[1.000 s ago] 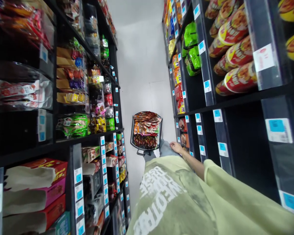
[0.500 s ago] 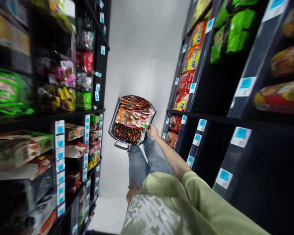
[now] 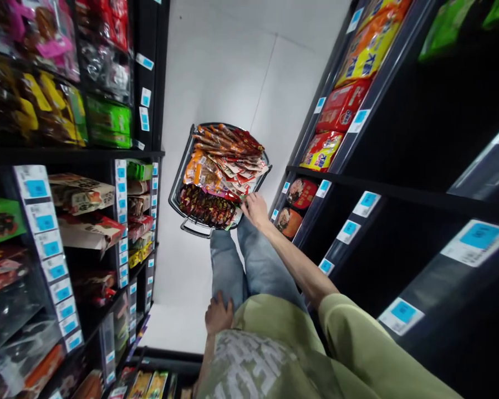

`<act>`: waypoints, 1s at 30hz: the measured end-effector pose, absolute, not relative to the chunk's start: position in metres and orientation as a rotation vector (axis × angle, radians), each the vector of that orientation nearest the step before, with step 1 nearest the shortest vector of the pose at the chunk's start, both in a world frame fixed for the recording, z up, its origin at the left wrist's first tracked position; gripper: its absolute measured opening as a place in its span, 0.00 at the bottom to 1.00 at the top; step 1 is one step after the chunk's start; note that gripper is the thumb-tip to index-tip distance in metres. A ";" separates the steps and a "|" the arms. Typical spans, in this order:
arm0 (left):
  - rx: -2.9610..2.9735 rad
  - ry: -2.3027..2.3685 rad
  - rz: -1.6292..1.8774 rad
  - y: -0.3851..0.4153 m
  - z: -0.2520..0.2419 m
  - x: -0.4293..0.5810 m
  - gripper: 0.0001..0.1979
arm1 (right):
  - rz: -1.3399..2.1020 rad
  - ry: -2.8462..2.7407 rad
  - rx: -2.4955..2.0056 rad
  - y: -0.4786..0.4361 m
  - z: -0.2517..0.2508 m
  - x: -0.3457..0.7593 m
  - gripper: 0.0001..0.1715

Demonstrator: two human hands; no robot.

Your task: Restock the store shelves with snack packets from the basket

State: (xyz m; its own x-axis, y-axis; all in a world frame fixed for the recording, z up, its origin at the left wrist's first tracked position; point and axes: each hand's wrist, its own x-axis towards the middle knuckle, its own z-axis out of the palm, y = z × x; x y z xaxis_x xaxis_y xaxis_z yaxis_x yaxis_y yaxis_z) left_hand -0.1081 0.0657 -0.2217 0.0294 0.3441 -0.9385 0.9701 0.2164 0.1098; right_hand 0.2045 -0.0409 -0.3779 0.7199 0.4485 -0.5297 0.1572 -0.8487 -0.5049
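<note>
Left hand (image 3: 218,313) on the thigh, right hand (image 3: 255,210) at the corner of a packed black basket (image 3: 180,167)

Far left: shelf unit with price labels (image 3: 52,252), black-and-yellow bags (image 3: 52,108) above and flat boxes (image 3: 85,191) below. Some boxes jut toward the aisle. Judgement: an elbow or shoulder turning left could knock one out.

Centre left: basket sits in the aisle just beyond the knees, apparently on the floor (image 3: 210,72); its folded handle (image 3: 197,230) points back to the wearer. Whether its near edge touches the knees, cannot tell. If it does, a shift of the legs could push or tip it.

Contents: dark packets (image 3: 208,209) stand in a tight row along the near side; orange packets (image 3: 203,172) lie behind them; white-and-red packets (image 3: 239,169) overlap to the right; brown-orange packets (image 3: 228,138) fan along the far side. Judgement: slick wrappers leaning on each other; pulling one from below could drag its neighbours loose, and the fan could slide over the rim.

Below the basket: left hand palm down on the trousers (image 3: 228,266), fingers spread, holding nothing visible; the basket has no second hand to steady it.

Right of centre: right hand's fingers are bent, tips at the near right corner. Pinching a packet edge or only touching, cannot tell. A one-sided tug there could swivel the basket.

Far right: red-and-yellow noodle packs (image 3: 322,151) over round-lidded bowls (image 3: 301,192), near the forearm; a wide backswing could strike the shelf edge.
</note>
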 end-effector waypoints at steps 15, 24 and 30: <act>0.611 1.647 0.060 0.103 -0.230 -0.055 0.31 | 1.335 -0.748 -1.521 -0.029 -0.278 0.058 0.12; 0.557 1.758 -0.087 0.077 -0.246 -0.120 0.31 | 1.443 -0.191 -2.303 -0.041 -0.439 0.153 0.16; 0.703 1.669 -0.314 0.051 -0.246 -0.102 0.25 | 1.485 -0.292 -2.271 -0.042 -0.462 0.153 0.12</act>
State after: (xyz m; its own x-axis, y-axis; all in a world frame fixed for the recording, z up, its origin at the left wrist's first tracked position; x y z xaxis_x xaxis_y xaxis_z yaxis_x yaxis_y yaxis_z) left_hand -0.1021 0.0508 -0.2455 -0.0793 0.2741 -0.9584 0.6039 0.7782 0.1726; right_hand 0.1532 -0.0421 -0.4624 0.4107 0.3887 -0.8248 -0.0480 -0.8941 -0.4452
